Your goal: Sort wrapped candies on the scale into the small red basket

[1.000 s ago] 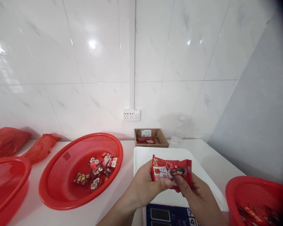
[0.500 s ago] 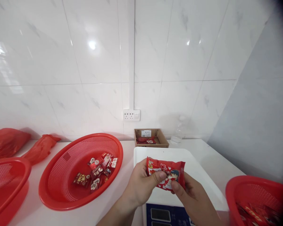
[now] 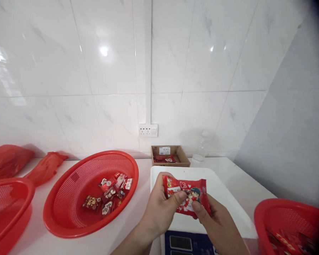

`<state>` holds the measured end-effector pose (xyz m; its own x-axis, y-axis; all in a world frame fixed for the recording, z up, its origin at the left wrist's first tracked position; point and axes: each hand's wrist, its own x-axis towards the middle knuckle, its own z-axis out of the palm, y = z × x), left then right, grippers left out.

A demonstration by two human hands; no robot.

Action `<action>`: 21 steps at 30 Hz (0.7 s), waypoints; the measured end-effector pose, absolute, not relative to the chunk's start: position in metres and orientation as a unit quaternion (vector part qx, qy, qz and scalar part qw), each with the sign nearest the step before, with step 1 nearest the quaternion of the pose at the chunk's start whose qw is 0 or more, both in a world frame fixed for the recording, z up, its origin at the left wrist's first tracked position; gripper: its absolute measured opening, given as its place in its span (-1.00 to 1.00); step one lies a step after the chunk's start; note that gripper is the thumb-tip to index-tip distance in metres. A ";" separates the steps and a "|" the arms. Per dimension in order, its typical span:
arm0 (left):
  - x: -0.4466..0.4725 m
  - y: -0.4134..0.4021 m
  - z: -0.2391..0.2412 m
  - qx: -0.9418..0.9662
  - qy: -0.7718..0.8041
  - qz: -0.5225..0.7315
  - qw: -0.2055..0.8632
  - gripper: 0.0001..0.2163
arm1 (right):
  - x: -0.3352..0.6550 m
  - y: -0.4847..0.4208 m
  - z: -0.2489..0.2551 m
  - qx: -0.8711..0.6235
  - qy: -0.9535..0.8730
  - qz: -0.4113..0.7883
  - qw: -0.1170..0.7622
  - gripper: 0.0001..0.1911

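Observation:
A red candy packet (image 3: 187, 194) printed with hearts and a cartoon figure is held up between both hands. My left hand (image 3: 161, 205) pinches its left part, thumb across the front. On the right part, my right hand (image 3: 215, 216) grips with its thumb on the front and the fingers behind, mostly hidden. Below the packet is a white weighing scale (image 3: 225, 202) with a blue display panel (image 3: 199, 242), partly covered by my hands.
Left of the scale, a red basket (image 3: 66, 177) holds several small packets (image 3: 110, 193). Another red basket (image 3: 268, 207) with packets stands at right, a third (image 3: 21, 182) at far left. Behind are a cardboard box (image 3: 184, 163), a clear bottle (image 3: 200, 148) and red plastic bags (image 3: 46, 168).
The packet has shifted slightly left and turned a little, so its front faces me more squarely. Both hands still hold it.

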<state>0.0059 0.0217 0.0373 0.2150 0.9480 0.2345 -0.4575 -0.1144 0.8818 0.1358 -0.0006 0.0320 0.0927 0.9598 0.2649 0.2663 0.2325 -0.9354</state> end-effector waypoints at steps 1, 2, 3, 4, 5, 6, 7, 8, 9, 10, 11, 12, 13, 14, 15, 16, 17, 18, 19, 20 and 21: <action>0.006 0.022 0.037 0.481 0.255 0.571 0.614 -0.68 | 0.136 -0.001 0.032 -0.523 -0.586 0.332 0.523 -0.61; 0.005 0.021 0.036 0.484 0.255 0.569 0.614 -0.67 | 0.136 -0.001 0.031 -0.521 -0.587 0.334 0.523 -0.61; 0.005 0.021 0.036 0.484 0.255 0.569 0.614 -0.67 | 0.136 0.000 0.031 -0.517 -0.589 0.338 0.521 -0.61; 0.005 0.020 0.037 0.483 0.254 0.570 0.614 -0.67 | 0.136 0.000 0.030 -0.510 -0.595 0.344 0.517 -0.61; 0.005 0.020 0.037 0.481 0.253 0.571 0.616 -0.67 | 0.136 0.001 0.030 -0.502 -0.602 0.352 0.511 -0.62; 0.005 0.019 0.038 0.478 0.252 0.572 0.617 -0.67 | 0.136 0.001 0.029 -0.495 -0.609 0.359 0.505 -0.62; 0.005 0.019 0.038 0.475 0.252 0.573 0.619 -0.66 | 0.136 0.002 0.028 -0.491 -0.615 0.363 0.499 -0.62; 0.005 0.019 0.039 0.472 0.253 0.573 0.621 -0.65 | 0.136 0.002 0.028 -0.490 -0.618 0.364 0.495 -0.62; 0.005 0.019 0.039 0.469 0.256 0.570 0.624 -0.62 | 0.137 0.002 0.027 -0.491 -0.620 0.360 0.495 -0.62; 0.005 0.019 0.039 0.468 0.259 0.566 0.628 -0.60 | 0.137 0.002 0.027 -0.495 -0.620 0.353 0.497 -0.61; 0.004 0.020 0.038 0.468 0.262 0.561 0.631 -0.58 | 0.137 0.002 0.027 -0.501 -0.617 0.343 0.501 -0.61; 0.004 0.021 0.038 0.468 0.264 0.556 0.634 -0.57 | 0.137 0.002 0.028 -0.507 -0.614 0.335 0.504 -0.61; 0.004 0.022 0.037 0.471 0.264 0.551 0.636 -0.56 | 0.137 0.001 0.028 -0.514 -0.609 0.326 0.508 -0.60; 0.003 0.023 0.036 0.476 0.263 0.547 0.637 -0.56 | 0.137 0.001 0.028 -0.522 -0.603 0.319 0.513 -0.61; 0.003 0.024 0.035 0.484 0.261 0.544 0.634 -0.57 | 0.138 0.000 0.029 -0.529 -0.596 0.312 0.517 -0.61; 0.003 0.025 0.034 0.495 0.262 0.543 0.626 -0.60 | 0.138 0.000 0.029 -0.535 -0.592 0.305 0.520 -0.61; 0.003 0.026 0.033 0.509 0.263 0.543 0.614 -0.63 | 0.138 0.000 0.030 -0.536 -0.591 0.298 0.524 -0.61; 0.003 0.026 0.033 0.522 0.263 0.544 0.602 -0.67 | 0.138 0.000 0.030 -0.536 -0.592 0.291 0.528 -0.62; 0.002 0.027 0.034 0.534 0.262 0.545 0.591 -0.69 | 0.138 -0.001 0.030 -0.535 -0.592 0.283 0.532 -0.62; 0.003 0.027 0.034 0.543 0.259 0.544 0.585 -0.70 | 0.137 -0.001 0.030 -0.536 -0.591 0.277 0.535 -0.62; 0.003 0.027 0.035 0.548 0.254 0.542 0.584 -0.70 | 0.137 -0.001 0.030 -0.537 -0.591 0.271 0.538 -0.62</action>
<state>0.0026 0.0268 0.0347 0.2827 0.9120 0.2974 -0.3557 -0.1883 0.9154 0.1369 -0.0008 0.0298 0.1552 0.9258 0.3448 0.3429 0.2768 -0.8976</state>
